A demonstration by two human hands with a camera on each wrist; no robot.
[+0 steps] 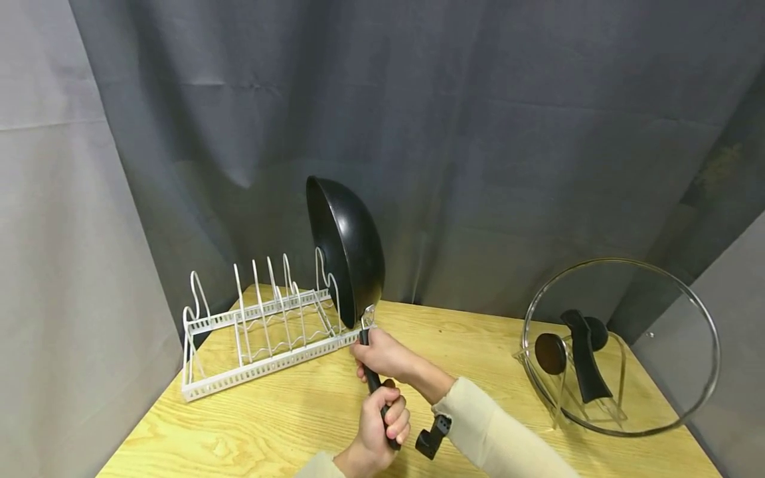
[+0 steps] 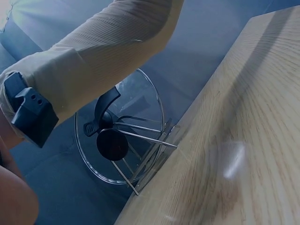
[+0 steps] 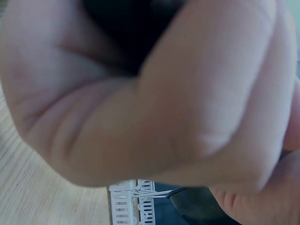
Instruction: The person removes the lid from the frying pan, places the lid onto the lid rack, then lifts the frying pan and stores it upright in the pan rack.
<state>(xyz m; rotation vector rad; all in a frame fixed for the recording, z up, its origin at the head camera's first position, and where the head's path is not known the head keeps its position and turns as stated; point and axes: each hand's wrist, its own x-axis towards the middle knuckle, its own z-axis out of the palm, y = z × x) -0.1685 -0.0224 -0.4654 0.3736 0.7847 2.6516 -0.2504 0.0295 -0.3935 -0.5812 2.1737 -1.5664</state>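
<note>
A deep black wok stands nearly on edge at the right end of a white wire rack, its hollow side facing left. The rack's end loops overlap the wok's inner side; whether its rim rests on the rack I cannot tell. My right hand grips the black handle close to the metal joint. Lower down, near the handle's end, my left hand wraps its fingers round it. In the right wrist view, curled fingers fill most of the picture, with part of the wok below.
At the right, a glass lid with a metal rim leans upright on a wire stand. Black and brown handle parts show at its middle. Wooden table lies below, with dark grey curtain behind.
</note>
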